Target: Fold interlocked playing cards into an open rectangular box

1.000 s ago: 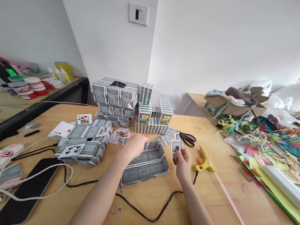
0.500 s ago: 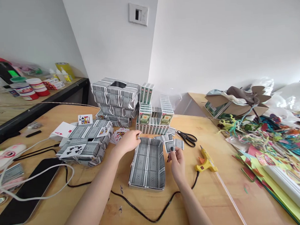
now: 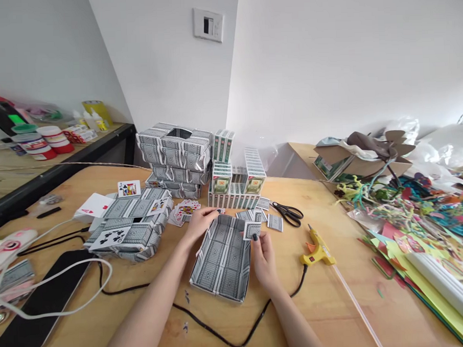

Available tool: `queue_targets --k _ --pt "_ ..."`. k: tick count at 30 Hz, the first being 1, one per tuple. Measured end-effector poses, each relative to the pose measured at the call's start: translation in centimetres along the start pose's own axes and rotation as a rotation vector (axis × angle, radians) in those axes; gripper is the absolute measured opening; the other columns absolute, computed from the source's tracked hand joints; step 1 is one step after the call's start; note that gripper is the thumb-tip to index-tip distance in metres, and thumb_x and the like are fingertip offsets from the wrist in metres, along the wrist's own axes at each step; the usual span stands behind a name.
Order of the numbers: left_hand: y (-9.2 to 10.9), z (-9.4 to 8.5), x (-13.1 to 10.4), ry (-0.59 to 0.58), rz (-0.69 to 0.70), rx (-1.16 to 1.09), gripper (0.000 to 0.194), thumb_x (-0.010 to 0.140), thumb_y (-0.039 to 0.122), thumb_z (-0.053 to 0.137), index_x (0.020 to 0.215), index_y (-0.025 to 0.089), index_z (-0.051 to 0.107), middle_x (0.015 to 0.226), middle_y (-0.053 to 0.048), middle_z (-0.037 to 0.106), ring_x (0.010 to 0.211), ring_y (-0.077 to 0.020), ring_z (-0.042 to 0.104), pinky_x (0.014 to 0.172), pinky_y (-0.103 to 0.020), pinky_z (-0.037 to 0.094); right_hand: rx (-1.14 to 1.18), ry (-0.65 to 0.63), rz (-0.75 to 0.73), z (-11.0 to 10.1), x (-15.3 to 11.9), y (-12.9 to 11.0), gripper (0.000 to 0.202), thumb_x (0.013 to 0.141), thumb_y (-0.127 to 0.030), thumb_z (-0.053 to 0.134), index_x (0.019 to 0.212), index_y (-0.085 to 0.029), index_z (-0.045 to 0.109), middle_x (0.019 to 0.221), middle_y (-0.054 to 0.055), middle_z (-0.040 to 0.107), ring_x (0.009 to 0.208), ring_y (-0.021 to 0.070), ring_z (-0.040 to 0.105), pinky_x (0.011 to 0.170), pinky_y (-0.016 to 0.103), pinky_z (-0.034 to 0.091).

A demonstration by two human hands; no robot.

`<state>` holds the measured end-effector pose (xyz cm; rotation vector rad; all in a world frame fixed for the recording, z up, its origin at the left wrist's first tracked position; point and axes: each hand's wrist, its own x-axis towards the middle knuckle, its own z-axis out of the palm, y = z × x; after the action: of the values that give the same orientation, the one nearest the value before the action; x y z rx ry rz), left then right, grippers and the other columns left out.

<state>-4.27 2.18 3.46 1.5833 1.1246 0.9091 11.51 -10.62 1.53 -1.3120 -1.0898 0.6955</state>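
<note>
An open box made of grey-backed playing cards (image 3: 220, 268) lies on the table between my hands, slightly turned. My right hand (image 3: 265, 259) pinches a small cut piece of playing card (image 3: 252, 229), grey back showing, at the box's far right rim. At the far left corner is my left hand (image 3: 203, 223), its fingers closed; a small pale bit shows by the fingertips, but I cannot tell what they grip. More cut card pieces (image 3: 275, 221) lie just beyond the box. Face-up playing cards (image 3: 185, 211) are spread behind my left hand.
Black scissors (image 3: 289, 213) and a yellow glue gun (image 3: 315, 249) lie to the right. Its black cord (image 3: 231, 343) loops in front of the box. Stacked card-covered boxes (image 3: 177, 150) and green card packs (image 3: 234, 199) stand behind. Craft scraps (image 3: 413, 216) cover the right side.
The box has turned, its near end swinging left. My right hand has brought the card piece left to the box's rim. My left hand has shifted slightly left and down.
</note>
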Motion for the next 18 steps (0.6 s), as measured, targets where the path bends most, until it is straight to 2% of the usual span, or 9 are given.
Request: queue_targets --k 3,7,11,18 --pt "-0.5 0.7 -0.5 0.059 -0.043 -0.090 0.030 0.071 0.037 0.052 0.085 0.016 0.068 0.083 -0.002 0.069 0.083 -0.0197 0.060 0.069 -0.026 0.045 -0.028 -0.007 -0.015 0.1 0.1 0.6 0.025 0.085 -0.043 0.037 0.091 -0.022 0.050 0.089 0.003 0.056 0.088 0.0173 0.052 0.082 0.032 0.039" --pt "-1.0 1.9 -0.8 0.127 -0.138 -0.315 0.029 0.067 0.040 0.056 0.073 0.013 0.067 0.069 -0.003 0.066 0.069 -0.0170 0.059 0.059 -0.024 0.043 -0.043 0.001 -0.039 0.3 0.2 0.9 0.026 0.085 -0.044 0.038 0.092 -0.022 0.050 0.090 0.003 0.056 0.085 0.0174 0.052 0.080 0.032 0.040" --pt "-1.5 2.3 -0.7 0.081 -0.166 -0.523 0.029 0.066 0.040 0.059 0.071 0.013 0.066 0.068 -0.003 0.066 0.065 -0.0155 0.058 0.059 -0.024 0.043 -0.072 0.006 -0.052 0.4 0.2 0.8 0.025 0.085 -0.042 0.037 0.093 -0.021 0.049 0.091 0.004 0.056 0.086 0.0177 0.051 0.080 0.033 0.040" --pt "-1.6 2.0 -0.8 0.004 -0.227 -0.761 0.028 0.064 0.037 0.061 0.074 0.012 0.067 0.072 -0.006 0.068 0.068 -0.0189 0.061 0.060 -0.026 0.043 -0.120 0.004 -0.057 0.2 0.2 0.8 0.022 0.086 -0.038 0.036 0.094 -0.021 0.048 0.091 0.004 0.055 0.085 0.0169 0.051 0.078 0.032 0.041"
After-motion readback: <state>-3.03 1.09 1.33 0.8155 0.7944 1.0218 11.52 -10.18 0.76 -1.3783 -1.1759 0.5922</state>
